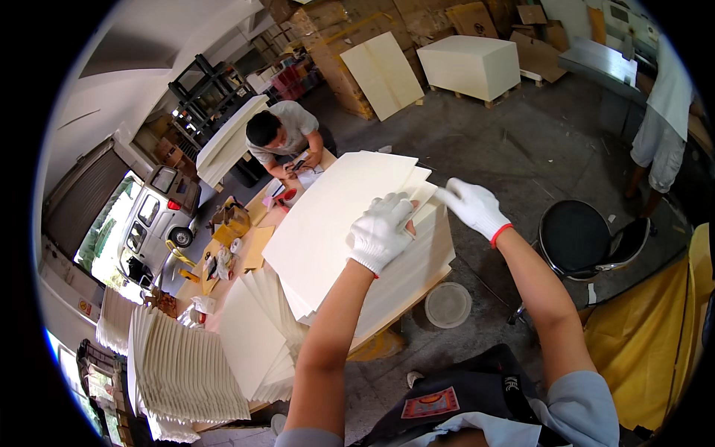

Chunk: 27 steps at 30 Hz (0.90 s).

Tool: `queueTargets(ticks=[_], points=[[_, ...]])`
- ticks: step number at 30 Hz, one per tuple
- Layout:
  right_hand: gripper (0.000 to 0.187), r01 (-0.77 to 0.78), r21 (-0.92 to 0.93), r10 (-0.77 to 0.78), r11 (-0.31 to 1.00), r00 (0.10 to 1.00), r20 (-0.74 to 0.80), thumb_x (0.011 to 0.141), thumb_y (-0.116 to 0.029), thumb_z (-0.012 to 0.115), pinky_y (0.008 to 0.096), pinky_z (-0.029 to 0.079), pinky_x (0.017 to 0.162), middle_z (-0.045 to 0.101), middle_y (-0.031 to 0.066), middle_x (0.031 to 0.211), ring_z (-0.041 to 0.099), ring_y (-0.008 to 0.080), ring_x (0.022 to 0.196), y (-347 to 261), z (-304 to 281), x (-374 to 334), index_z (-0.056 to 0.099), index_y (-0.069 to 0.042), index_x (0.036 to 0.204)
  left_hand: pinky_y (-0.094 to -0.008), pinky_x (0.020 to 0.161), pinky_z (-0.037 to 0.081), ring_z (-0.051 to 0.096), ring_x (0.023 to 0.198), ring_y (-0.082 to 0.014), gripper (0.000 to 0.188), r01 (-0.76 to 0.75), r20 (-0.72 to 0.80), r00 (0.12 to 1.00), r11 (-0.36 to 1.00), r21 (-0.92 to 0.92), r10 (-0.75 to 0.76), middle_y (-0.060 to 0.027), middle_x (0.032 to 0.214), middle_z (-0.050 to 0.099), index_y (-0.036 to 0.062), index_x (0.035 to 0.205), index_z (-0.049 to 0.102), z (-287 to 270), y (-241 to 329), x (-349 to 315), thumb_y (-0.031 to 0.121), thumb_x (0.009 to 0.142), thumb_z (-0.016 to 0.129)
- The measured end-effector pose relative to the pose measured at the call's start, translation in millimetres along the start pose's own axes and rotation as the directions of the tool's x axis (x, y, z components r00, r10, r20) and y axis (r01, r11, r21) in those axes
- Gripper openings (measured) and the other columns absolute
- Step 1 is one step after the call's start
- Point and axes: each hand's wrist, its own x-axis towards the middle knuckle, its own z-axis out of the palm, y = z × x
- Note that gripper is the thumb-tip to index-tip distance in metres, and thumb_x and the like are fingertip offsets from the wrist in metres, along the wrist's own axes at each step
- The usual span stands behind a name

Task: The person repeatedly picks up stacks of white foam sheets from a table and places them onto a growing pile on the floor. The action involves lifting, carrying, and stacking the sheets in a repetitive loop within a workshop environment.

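My left hand (380,229) rests on the white sheets (331,216), which lie under its fingers; those fingers sit close together, and I can't tell whether they pinch. My right hand (477,208) points its fingertips at the stack's corner; whether they grip it, I can't tell. Right of those fingers stands a black stool (572,237).

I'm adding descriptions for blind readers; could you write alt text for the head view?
A person's white-gloved left hand lies on a stack of large off-white sheets, with the gloved right hand by its right-hand corner. More piled sheets stand at left; beyond, another person leans forward.
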Motion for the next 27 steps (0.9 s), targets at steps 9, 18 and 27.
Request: queueTargets(ticks=[9,18,27], points=[[0.043,0.424,-0.361,-0.501,0.830,0.852,-0.150,0.098,-0.052,0.062,0.0467,0.052,0.067,0.066,0.0113,0.078,0.067,0.0333,0.075,2.9,6.3,-1.0,0.063,-0.010,0.088,-0.0451,0.087,0.058,0.069,0.102,-0.0319,0.025,0.218,0.100,0.969,0.974,0.068,-0.224,-0.0049,0.114,0.072,0.0177,0.111,0.074,21.6,-3.9,20.8,0.026,0.087,0.070],[0.053,-0.020,0.364,0.020,0.931,1.000,0.003,0.105,-0.056,0.048,0.0474,0.048,0.078,0.069,0.0180,0.086,0.066,0.0400,0.086,-15.9,20.7,4.6,0.067,-0.007,0.103,-0.0397,0.095,0.055,0.072,0.107,-0.0323,0.039,0.333,0.228,0.935,0.891,-0.309,-0.270,-0.0137,0.122,0.074,0.0163,0.129,0.073,17.4,-8.9,12.6,0.025,0.091,0.073],[0.053,-0.015,0.451,0.059,0.892,0.995,-0.082,0.106,-0.056,0.046,0.0480,0.048,0.080,0.068,0.0196,0.090,0.065,0.0420,0.090,-14.0,32.5,1.0,0.066,-0.007,0.105,-0.0356,0.094,0.055,0.074,0.107,-0.0278,0.039,0.377,0.282,0.914,0.867,-0.327,-0.291,-0.0132,0.123,0.075,0.0113,0.129,0.073,6.4,0.9,11.7,0.024,0.092,0.076]])
